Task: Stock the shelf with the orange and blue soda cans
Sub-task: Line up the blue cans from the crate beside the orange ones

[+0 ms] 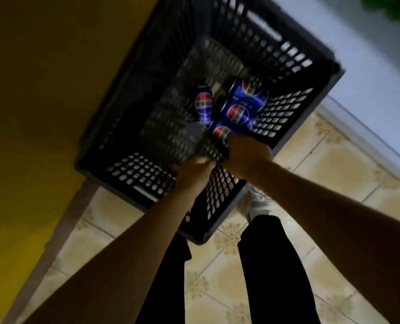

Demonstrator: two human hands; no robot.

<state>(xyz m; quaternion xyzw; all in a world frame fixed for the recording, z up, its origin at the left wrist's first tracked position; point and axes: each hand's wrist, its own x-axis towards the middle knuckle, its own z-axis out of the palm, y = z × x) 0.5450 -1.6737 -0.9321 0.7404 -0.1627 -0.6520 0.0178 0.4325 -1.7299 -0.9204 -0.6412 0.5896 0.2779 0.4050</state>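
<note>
Cans (238, 113) lie in the crate (285, 106) by its right wall; likely stiff, slick and weighty, best grasped round the side. Right hand (248, 155) covers one and left hand (194, 170) curls nearby, but I cannot tell either grip.

Right hand (248, 155) covers the nearest blue can (219, 132); crate (285, 73) blurred.

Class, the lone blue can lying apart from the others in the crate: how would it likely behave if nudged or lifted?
The lone can seems to lie on its side, so it would probably roll on the crate floor. Its glossy skin may be slippery. Undented and round, it is probably stiff.
</note>
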